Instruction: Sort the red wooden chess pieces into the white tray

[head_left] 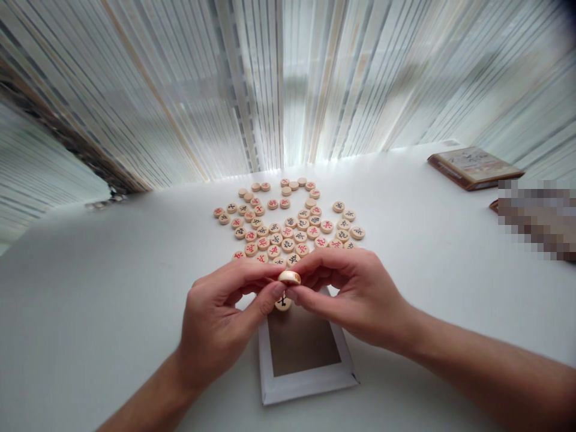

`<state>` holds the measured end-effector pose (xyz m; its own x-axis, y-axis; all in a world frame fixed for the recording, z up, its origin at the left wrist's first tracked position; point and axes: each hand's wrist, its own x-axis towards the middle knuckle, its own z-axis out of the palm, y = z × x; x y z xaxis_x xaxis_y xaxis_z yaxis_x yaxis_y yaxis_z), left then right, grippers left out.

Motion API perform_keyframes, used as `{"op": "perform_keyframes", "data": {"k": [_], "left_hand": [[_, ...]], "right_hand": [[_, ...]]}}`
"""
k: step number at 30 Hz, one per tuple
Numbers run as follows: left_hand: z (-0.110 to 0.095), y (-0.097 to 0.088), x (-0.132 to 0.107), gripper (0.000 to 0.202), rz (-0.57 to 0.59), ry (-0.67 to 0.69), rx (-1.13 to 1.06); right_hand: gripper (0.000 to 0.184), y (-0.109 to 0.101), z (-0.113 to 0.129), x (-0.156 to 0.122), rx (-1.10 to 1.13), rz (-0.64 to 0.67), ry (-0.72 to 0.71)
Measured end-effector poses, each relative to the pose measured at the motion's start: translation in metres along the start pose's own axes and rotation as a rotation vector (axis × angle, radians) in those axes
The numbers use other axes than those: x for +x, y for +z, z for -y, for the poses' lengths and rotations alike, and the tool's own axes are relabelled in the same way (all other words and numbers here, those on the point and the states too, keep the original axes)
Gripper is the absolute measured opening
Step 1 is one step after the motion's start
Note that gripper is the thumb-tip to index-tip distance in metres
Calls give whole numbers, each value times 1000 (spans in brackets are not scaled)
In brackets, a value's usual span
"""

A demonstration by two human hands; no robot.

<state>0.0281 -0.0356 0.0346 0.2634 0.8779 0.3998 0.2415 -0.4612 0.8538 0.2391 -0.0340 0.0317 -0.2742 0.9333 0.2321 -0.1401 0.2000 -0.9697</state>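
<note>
Between the fingertips of both hands is a round wooden Chinese chess piece point(289, 277), tilted so its rim faces me. My left hand point(225, 312) pinches it from the left, and my right hand point(351, 294) pinches it from the right. Just below the fingers, another chess piece point(282, 302) with a black character lies at the far end of a shallow white-rimmed box lid point(288, 390) with a brown inside. Beyond the hands, many chess pieces point(287, 244) with red or black characters spread over the white table, a few showing plain faces.
A brown-edged box point(474, 167) with a printed top lies at the back right. Nearer on the right is another brown box point(540, 222), partly blurred out. Striped curtains point(288, 78) hang behind the white table point(112, 270).
</note>
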Motion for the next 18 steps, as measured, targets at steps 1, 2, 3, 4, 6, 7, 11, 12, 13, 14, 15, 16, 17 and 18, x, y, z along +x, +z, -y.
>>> {"op": "perform_keyframes", "data": {"k": [1, 2, 3, 4, 6, 7, 11, 12, 13, 14, 15, 16, 17, 18], "left_hand": [[-1, 0, 0, 24, 0, -6, -2], [-2, 0, 1, 24, -1, -11, -5], [-2, 0, 1, 24, -4, -12, -7], [-3, 0, 1, 25, -7, -12, -8], [-3, 0, 0, 25, -8, -10, -10], [-3, 0, 0, 26, -7, -11, -12], [0, -1, -2, 34, 15, -15, -65], [1, 0, -3, 36, 22, -16, -88], [2, 0, -3, 39, 29, -16, -109], [2, 0, -3, 41, 33, -14, -126], [3, 1, -3, 42, 36, -16, -137], [3, 1, -3, 43, 37, -17, -146], [3, 1, -2, 43, 38, -18, -153], [2, 1, -2, 43, 37, -19, -160]], "right_hand": [[23, 0, 1, 0, 20, 4, 19], [24, 0, 2, 0, 43, 9, 43], [25, 1, 2, 1, 69, 13, 67], [26, 1, 3, 1, 97, 14, 91], [27, 3, 5, 1, 159, 12, 134], [26, 3, 5, 1, 194, 14, 152], [25, 3, 7, 2, 306, 35, 230], [26, 3, 7, 3, 318, 38, 251], [28, 2, 7, 3, 328, 40, 271], [30, 1, 7, 3, 335, 41, 288], [32, 0, 7, 4, 341, 42, 302], [34, 0, 7, 4, 347, 44, 313], [36, 0, 7, 4, 353, 46, 321], [37, -1, 7, 5, 357, 50, 327]]}}
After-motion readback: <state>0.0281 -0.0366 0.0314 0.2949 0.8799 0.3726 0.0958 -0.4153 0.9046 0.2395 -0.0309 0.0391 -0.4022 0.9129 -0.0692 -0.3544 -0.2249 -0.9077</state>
